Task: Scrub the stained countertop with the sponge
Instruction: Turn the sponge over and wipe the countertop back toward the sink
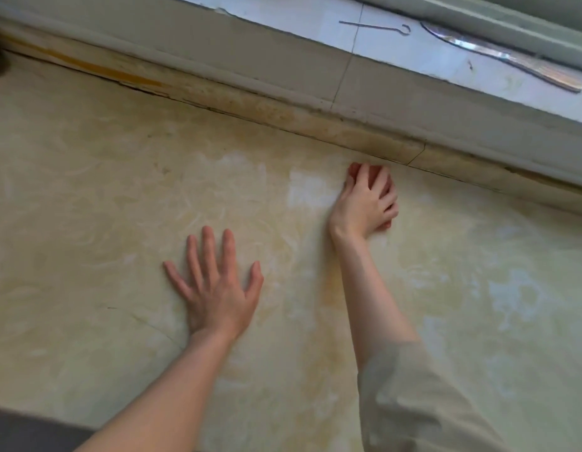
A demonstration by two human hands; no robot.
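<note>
The right hand [364, 203] is pressing a small reddish sponge [354, 169] onto the yellow-stained cream surface [87, 223] just beside the raised back ledge [283, 102], its fingers [385, 187] curling tightly over it. The left hand [217, 288] is lying flat, fingers straight and spread, nearer the person. Staining is lying leftward of the sponge, and no writing is showing.

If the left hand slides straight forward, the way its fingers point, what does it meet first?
Probably the raised back ledge. The left hand lies flat on the countertop, and only stained surface shows ahead of its fingers. The right hand, gripping the sponge, sits off to the side.
</note>
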